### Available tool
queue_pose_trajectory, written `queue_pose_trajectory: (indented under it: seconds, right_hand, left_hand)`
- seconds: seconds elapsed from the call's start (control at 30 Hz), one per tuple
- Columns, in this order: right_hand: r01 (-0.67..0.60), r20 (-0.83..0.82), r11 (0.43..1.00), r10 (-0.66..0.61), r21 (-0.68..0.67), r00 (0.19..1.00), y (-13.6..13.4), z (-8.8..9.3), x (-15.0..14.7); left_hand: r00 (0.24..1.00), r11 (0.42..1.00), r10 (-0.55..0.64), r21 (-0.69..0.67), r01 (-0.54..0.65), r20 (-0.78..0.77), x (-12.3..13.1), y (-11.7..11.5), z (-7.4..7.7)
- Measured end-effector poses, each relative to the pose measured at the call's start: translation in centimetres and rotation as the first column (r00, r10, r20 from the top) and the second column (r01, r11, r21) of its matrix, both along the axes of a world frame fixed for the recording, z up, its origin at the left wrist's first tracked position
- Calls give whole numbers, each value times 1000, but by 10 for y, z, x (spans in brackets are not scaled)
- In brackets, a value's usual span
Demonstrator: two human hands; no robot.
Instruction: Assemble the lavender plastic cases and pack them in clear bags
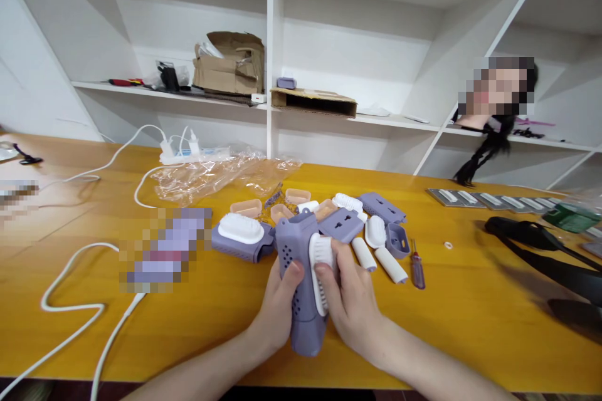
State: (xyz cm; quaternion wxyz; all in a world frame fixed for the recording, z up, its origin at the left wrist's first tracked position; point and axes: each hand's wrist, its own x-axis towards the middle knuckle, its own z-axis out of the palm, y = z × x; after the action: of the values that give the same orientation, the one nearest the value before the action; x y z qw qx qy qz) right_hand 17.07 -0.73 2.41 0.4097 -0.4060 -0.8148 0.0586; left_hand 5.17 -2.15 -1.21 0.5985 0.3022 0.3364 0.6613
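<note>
My left hand (pixel 278 304) is wrapped round a purple device body (pixel 301 276) with small holes, held upright over the yellow table (pixel 470 326). My right hand (pixel 350 297) grips the same body from the right, fingers pressing a white brush head (pixel 320 269) against its side. Just behind lie more purple housings (pixel 382 205), another purple unit topped with a white brush (pixel 241 235), white cylinders (pixel 390 264), peach trays (pixel 246 207) and a small purple-handled screwdriver (pixel 416 263).
A crumpled clear plastic bag (pixel 211 178) and a white power strip (pixel 188 153) with cables lie at the back left. Black tools (pixel 540 244) and a row of grey packs (pixel 489 199) sit at the right. White shelves (pixel 268 44) stand behind with cardboard boxes and a mannequin head.
</note>
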Motion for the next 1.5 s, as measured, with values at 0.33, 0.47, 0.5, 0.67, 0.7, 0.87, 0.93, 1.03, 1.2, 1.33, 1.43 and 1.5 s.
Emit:
queue_pose_trajectory:
  seconds: [0.33,0.47,0.5,0.67,0.7,0.87,0.93,1.03,1.2,1.33,1.43,1.5]
  right_hand:
    - [12,-18,997,-11,71,1000,-1,-5,0]
    - [56,-5,997,-57,-50,998,-1,-2,1]
    - [67,-3,994,-67,-92,998,0,-1,0]
    - [88,-33,962,-99,-258,995,2,2,-1]
    - [82,-39,955,-97,-284,995,3,3,-1]
    - [-14,42,944,30,-330,999,4,13,4]
    - [-21,97,933,60,-360,993,2,12,6]
    - [-54,80,927,90,-370,993,0,3,6]
    - [-47,32,975,56,-216,998,-1,-12,2]
    - [-18,56,986,27,-166,998,0,-14,2]
    - [-14,60,984,25,-178,998,3,-13,3]
    - [-11,49,985,19,-169,999,5,-11,4]
  left_hand:
    - [989,994,-27,105,42,-143,0,-4,1]
    - [973,980,2,194,44,-232,2,-3,-3]
    - [969,977,24,212,29,-244,2,-2,-4]
    - [976,985,27,173,11,-215,1,2,-4]
    - [982,991,24,132,1,-190,1,4,-3]
    - [1000,999,-13,-29,12,-28,-6,12,0]
    - [1000,999,-9,-52,10,9,-8,13,1]
    - [999,997,-2,-75,6,51,-9,11,4]
    - [999,999,3,-50,-1,49,-7,7,4]
    - [999,1000,24,5,-24,-31,-6,6,5]
    - [999,1000,-25,1,25,-22,-6,6,7]
    - [998,998,-63,-11,63,25,-7,5,9]
